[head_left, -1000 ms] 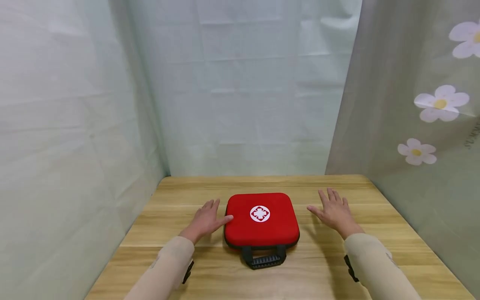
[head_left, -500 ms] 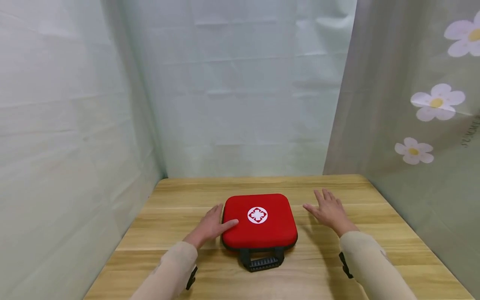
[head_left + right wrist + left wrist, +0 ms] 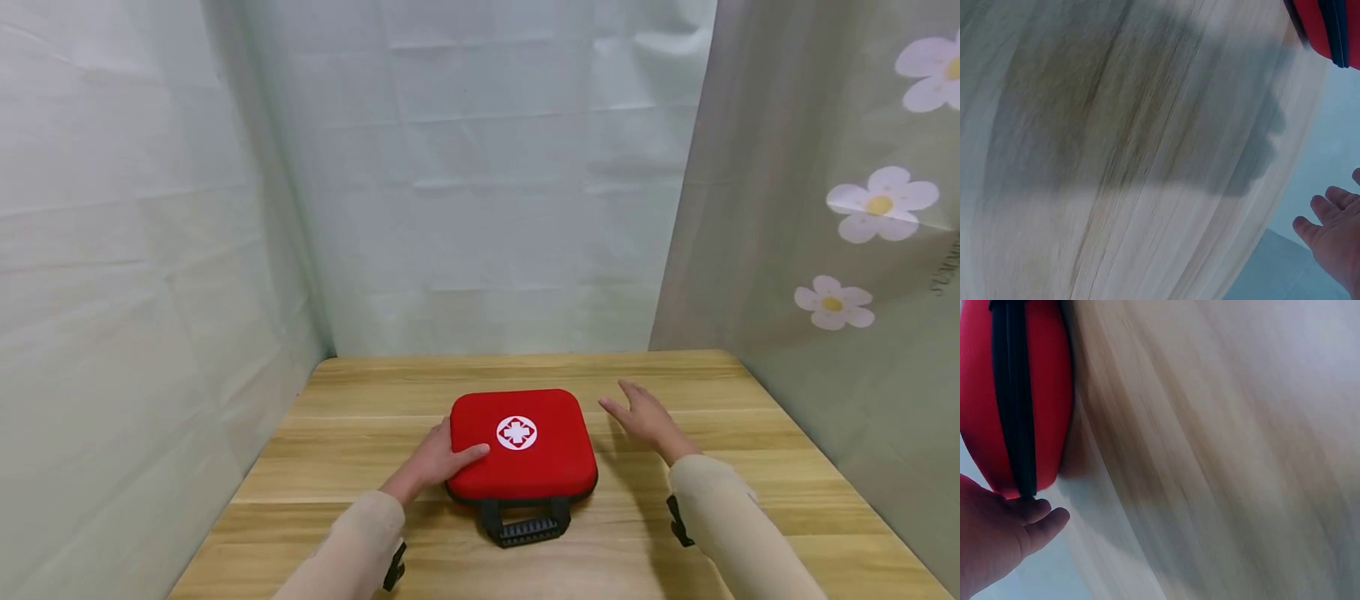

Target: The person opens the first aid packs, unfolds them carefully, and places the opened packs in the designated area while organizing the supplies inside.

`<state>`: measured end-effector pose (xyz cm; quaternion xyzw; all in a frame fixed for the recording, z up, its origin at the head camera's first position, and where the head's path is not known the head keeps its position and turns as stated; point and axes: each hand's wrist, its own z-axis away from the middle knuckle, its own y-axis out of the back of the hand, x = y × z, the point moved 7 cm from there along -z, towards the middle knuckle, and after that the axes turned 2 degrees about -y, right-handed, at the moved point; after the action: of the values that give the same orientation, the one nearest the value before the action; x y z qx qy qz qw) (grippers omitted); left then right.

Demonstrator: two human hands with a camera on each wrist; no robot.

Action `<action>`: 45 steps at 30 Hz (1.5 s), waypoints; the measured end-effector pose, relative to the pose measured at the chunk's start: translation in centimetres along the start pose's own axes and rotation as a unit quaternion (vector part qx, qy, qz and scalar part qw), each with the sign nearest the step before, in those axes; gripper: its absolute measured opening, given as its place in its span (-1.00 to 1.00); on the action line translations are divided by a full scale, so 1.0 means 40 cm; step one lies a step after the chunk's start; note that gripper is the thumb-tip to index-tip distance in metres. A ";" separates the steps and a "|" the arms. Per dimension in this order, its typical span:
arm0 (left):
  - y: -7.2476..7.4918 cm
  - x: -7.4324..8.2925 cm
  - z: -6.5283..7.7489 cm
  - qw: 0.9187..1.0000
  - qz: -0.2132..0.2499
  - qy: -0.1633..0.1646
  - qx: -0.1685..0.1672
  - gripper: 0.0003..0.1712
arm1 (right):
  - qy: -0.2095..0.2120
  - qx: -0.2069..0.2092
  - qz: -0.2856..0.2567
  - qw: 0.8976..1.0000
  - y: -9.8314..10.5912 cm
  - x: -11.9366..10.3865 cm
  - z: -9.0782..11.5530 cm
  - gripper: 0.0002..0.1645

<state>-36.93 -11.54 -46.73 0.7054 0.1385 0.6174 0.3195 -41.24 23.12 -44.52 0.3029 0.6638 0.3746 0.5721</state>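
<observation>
Where my left hand (image 3: 438, 460) meets the red first-aid case (image 3: 522, 442), I see the thumb lying on the lid near the left edge and the fingers against the left side wall, so the hand grips that edge lightly; my right hand (image 3: 647, 418) hovers just right of the case with fingers straight and spread, holding nothing and apart from it. The case lies flat and zipped shut near the middle of the wooden table (image 3: 757, 433), white cross emblem (image 3: 517, 432) up, its black handle (image 3: 526, 521) pointing toward me at the near side. What is inside I cannot tell, since the lid is closed. Pale green cloth (image 3: 480, 183) hangs behind and to the left of the table, and a curtain printed with white flowers (image 3: 879, 202) hangs on the right. My left wrist view, blurred, shows what the head view hides: the black zipper line (image 3: 1015, 400) running along the case's side, with my thumb (image 3: 1041, 528) just below its end. My right wrist view shows only a corner of the case (image 3: 1325, 28), my fingertips (image 3: 1322, 215) and the hand's shadow (image 3: 1235, 150) on the wood grain.
</observation>
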 end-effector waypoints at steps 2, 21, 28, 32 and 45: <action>-0.005 0.007 0.000 1.000 0.005 -0.009 -0.001 0.04 | -0.008 -0.006 -0.021 1.000 -0.005 0.000 -0.005 0.00; -0.022 -0.002 -0.005 0.998 0.049 -0.017 -0.023 -0.04 | -0.012 -0.047 -0.123 0.991 -0.071 0.017 -0.031 -0.20; -0.024 -0.001 0.000 0.997 0.066 -0.015 -0.035 -0.08 | -0.001 -0.065 -0.172 0.983 -0.077 0.034 -0.043 -0.28; -0.019 0.002 0.002 0.997 0.064 -0.016 -0.041 -0.08 | 0.002 -0.078 -0.199 0.977 -0.078 0.033 -0.050 -0.32; -0.006 -0.008 0.016 0.996 0.058 -0.029 -0.053 -0.16 | 0.027 -0.151 -0.290 0.945 -0.129 0.020 -0.081 -0.41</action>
<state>-36.33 -11.73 -47.13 0.7120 0.0546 0.6204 0.3242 -44.42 20.50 -49.10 -0.0030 0.6741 0.2963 0.6765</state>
